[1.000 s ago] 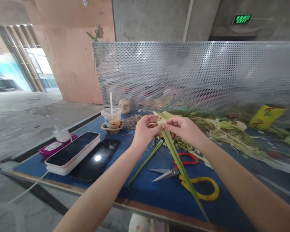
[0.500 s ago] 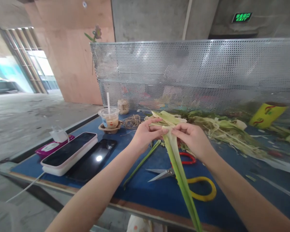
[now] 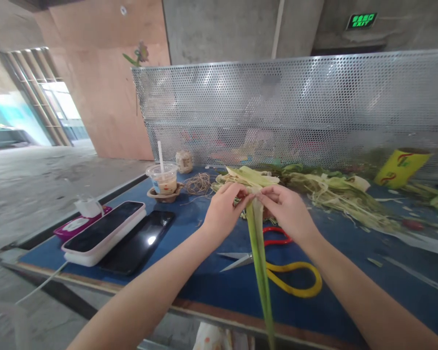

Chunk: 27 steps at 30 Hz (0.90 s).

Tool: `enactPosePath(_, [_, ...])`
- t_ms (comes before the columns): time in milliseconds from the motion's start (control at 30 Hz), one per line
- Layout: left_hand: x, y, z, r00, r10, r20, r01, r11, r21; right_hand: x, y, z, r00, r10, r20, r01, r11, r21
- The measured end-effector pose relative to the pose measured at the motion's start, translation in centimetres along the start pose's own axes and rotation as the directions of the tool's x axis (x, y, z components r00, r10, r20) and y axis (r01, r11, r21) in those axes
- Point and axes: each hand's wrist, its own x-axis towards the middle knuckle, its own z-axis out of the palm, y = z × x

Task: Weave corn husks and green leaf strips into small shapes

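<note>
My left hand [image 3: 228,206] is closed, its thumb and fingers pinching the top of a long green corn husk [image 3: 259,257]. Close beside it, my right hand [image 3: 286,209] grips the same husk between thumb and fingertips. From the two hands the husk hangs down over the table's front edge, green along one side and paler along the other. Behind it lie scissors with one red and one yellow handle [image 3: 297,294], partly covered by the husk. Pale husk pieces [image 3: 253,176] spread just beyond my fingertips; whether they join the held husk I cannot tell.
On the blue table [image 3: 211,291] at left are a phone on a white block [image 3: 105,233], a black phone [image 3: 142,243] and an iced drink cup [image 3: 163,180]. Twine [image 3: 198,183] lies near it. Loose husks [image 3: 350,204] and a yellow roll [image 3: 401,167] are at right, before a perforated metal screen [image 3: 277,107].
The hanging husk has swung left and is more upright. My left fingers have shifted and curled closer to the right hand. The thin green stem below my left hand no longer shows.
</note>
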Motion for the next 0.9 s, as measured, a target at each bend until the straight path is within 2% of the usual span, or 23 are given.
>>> enactPosePath(233, [-0.6, 1.8, 0.3, 0.978, 0.206, 0.038, -0.209, 0.973, 0.093, -0.1, -0.5, -0.8, 0.979, -0.131, -0.154, 0.107, 0.982, -0.155])
enactPosePath(300, [-0.6, 1.8, 0.3, 0.971, 0.236, 0.040, -0.239, 0.962, 0.135, 0.1, -0.5, -1.1, 0.980, -0.084, -0.178, 0.072, 0.995, -0.073])
enactPosePath(367, [-0.4, 1.6, 0.2, 0.961, 0.273, 0.037, -0.276, 0.946, 0.168, 0.3, -0.3, -1.4, 0.984, -0.009, -0.176, 0.026, 0.995, 0.093])
enactPosePath(467, [-0.3, 1.4, 0.1, 0.945, 0.328, -0.007, -0.321, 0.929, 0.182, 0.5, -0.3, -1.6, 0.986, 0.077, -0.151, -0.024, 0.945, 0.326])
enactPosePath(567, [-0.5, 1.5, 0.2, 0.950, 0.308, -0.044, -0.301, 0.945, 0.127, 0.3, -0.5, -1.6, 0.988, 0.096, -0.121, -0.037, 0.908, 0.416])
enactPosePath(767, [-0.7, 2.1, 0.0, 0.976, 0.183, -0.122, -0.172, 0.981, 0.092, -0.1, -1.3, -1.4, 0.982, 0.081, -0.168, -0.002, 0.905, 0.425])
enactPosePath(900, [-0.5, 2.2, -0.5, 0.970, 0.231, -0.071, -0.223, 0.969, 0.106, -0.3, -1.7, -1.3, 0.979, 0.096, -0.181, -0.018, 0.921, 0.390])
